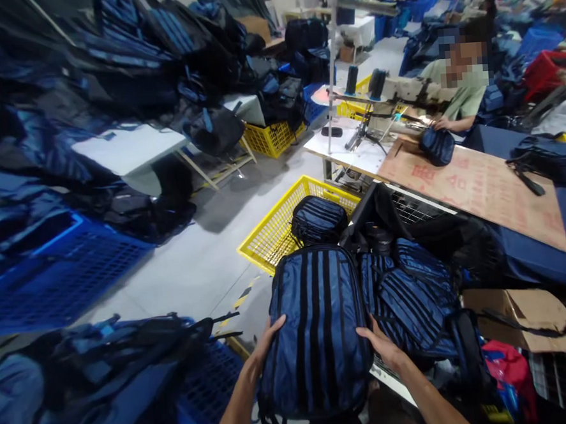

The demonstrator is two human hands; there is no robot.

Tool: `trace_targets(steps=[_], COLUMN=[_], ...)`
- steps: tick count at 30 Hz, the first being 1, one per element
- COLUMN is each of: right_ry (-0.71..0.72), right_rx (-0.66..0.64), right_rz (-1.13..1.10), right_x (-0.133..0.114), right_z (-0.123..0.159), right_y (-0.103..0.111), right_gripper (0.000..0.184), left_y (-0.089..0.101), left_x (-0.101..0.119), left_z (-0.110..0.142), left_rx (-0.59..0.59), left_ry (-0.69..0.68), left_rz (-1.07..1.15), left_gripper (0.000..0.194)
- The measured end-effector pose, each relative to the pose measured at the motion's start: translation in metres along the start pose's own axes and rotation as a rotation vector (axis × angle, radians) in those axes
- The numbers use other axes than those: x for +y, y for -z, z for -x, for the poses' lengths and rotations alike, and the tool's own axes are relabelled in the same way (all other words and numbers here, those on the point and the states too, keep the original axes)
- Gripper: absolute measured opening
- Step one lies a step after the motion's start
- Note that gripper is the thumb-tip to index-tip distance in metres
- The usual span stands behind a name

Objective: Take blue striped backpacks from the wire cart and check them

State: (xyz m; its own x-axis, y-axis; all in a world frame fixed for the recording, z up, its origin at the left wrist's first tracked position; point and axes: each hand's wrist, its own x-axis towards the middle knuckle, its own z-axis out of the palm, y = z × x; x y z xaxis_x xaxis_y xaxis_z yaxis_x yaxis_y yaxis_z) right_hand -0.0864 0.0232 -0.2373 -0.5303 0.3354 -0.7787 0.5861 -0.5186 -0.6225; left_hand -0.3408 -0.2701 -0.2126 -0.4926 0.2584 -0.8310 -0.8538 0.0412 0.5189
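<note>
- The blue backpack, with 3 black stripes down its front, is between the person's 2 hands, upright and front panel up, just in front of the body.
- The left hand grips the bag's left side, thumb on the edge of the front panel, its fingers mostly hidden.
- The right hand grips the opposite side, thumb laid on the front panel, fingers around the edge.
- Just beyond the bag's top is a yellow basket on the floor, with another striped bag in it.
- Near the right hand lies a heap of striped bags, with an opened cardboard box and a red item beside it.
- Farther off, a co-worker's hand touches a small dark bag by a sewing machine; the bag rests on a cardboard sheet with red print, next to the white worktop.
- The left side is blurred, but the dark piles near a blue crate look like more bags.
</note>
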Motion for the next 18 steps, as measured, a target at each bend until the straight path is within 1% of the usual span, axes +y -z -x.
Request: trace_targets(steps=[1, 4, 6, 10, 13, 15, 18], right_ry=[0.016, 0.047, 0.045, 0.011, -0.005, -0.008, -0.002], right_rx=[-0.025, -0.095, -0.118, -0.107, -0.075, -0.052, -0.033], right_rz=[0.002, 0.033, 0.059, 0.081, 0.085, 0.119, 0.213], right_x=[0.003, 0.007, 0.006, 0.001, -0.006, -0.016, -0.040], right_z=[-0.003, -0.012, -0.015, -0.016, -0.013, -0.011, -0.006], right_y=[0.002, 0.005, 0.007, 0.007, 0.006, 0.002, -0.013], right_gripper=[0.118, 0.117, 0.119, 0.122, 0.115, 0.107, 0.104], left_y=[0.003, 0.011, 0.016, 0.019, 0.017, 0.017, 0.026], left_x=[-0.004, -0.011, -0.014, -0.022, -0.033, -0.043, -0.056], left_z=[-0.004, -0.012, -0.013, -0.010, -0.002, 0.006, 0.022], left_rx=[-0.028, -0.139, -0.168, -0.119, -0.078, -0.032, 0.098], left_ry=[0.055, 0.252, 0.306, 0.308, 0.322, 0.314, 0.252], left_rz=[0.029, 0.116, 0.131, 0.123, 0.158, 0.190, 0.218], left_gripper=[0.084, 0.063, 0.056, 0.052, 0.045, 0.042, 0.039])
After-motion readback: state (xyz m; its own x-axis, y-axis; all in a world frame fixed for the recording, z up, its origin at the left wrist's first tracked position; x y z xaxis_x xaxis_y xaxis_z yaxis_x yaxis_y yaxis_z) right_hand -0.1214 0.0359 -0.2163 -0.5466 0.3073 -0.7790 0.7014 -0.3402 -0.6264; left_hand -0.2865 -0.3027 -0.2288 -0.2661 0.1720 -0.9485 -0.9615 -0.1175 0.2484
